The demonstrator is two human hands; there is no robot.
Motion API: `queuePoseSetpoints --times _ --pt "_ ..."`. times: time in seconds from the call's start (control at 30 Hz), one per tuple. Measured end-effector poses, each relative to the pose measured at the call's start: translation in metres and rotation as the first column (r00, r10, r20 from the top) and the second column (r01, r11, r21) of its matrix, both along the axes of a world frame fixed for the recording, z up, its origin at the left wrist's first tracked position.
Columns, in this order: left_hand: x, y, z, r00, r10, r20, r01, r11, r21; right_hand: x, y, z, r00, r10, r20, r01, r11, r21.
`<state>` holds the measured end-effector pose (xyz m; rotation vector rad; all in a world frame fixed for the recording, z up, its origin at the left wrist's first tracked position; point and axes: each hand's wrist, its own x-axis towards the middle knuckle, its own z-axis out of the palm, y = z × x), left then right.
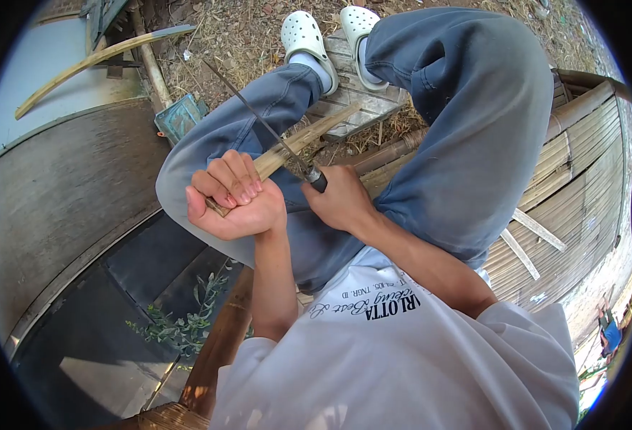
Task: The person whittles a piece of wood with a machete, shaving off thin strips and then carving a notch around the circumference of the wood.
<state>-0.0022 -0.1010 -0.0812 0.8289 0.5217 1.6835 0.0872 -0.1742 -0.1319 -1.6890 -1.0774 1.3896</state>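
My left hand (237,193) is closed around the near end of a split bamboo strip (303,137), palm side up. The strip slants away over my lap, and its far end lies over a small wooden slatted platform (362,107). In my right hand (341,197) is the dark handle of a long-bladed knife (255,115). Its narrow blade, seen almost edge-on, crosses the strip and points to the far left. Blade and strip appear to touch near the handle, though the exact contact is hard to make out.
My bent legs in blue trousers (474,93) frame the work. Beneath me is a bamboo-slat bench (574,179) with two pale strips (520,254) on it. At left stand a curved panel (65,172), a bent bamboo piece (104,57) and a leafy plant (187,315).
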Motion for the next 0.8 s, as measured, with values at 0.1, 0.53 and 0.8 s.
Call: queuePoseSetpoints --times 0.1,0.53,0.8 --pt "0.018 0.001 0.007 0.997 0.068 -0.041 -0.070 0.997 -0.032 0.002 -0.008 -0.002 0.999 -0.043 -0.007 0.043 0.998 -0.041" --pt "0.024 0.012 0.009 0.993 0.107 -0.053 -0.111 0.991 -0.081 0.015 0.002 -0.015 0.996 -0.067 0.060 0.070 0.996 -0.053" --pt "0.020 0.016 0.009 0.999 0.015 -0.052 -0.017 0.999 -0.043 0.019 0.000 -0.026 0.995 0.001 0.100 0.024 0.967 -0.253"
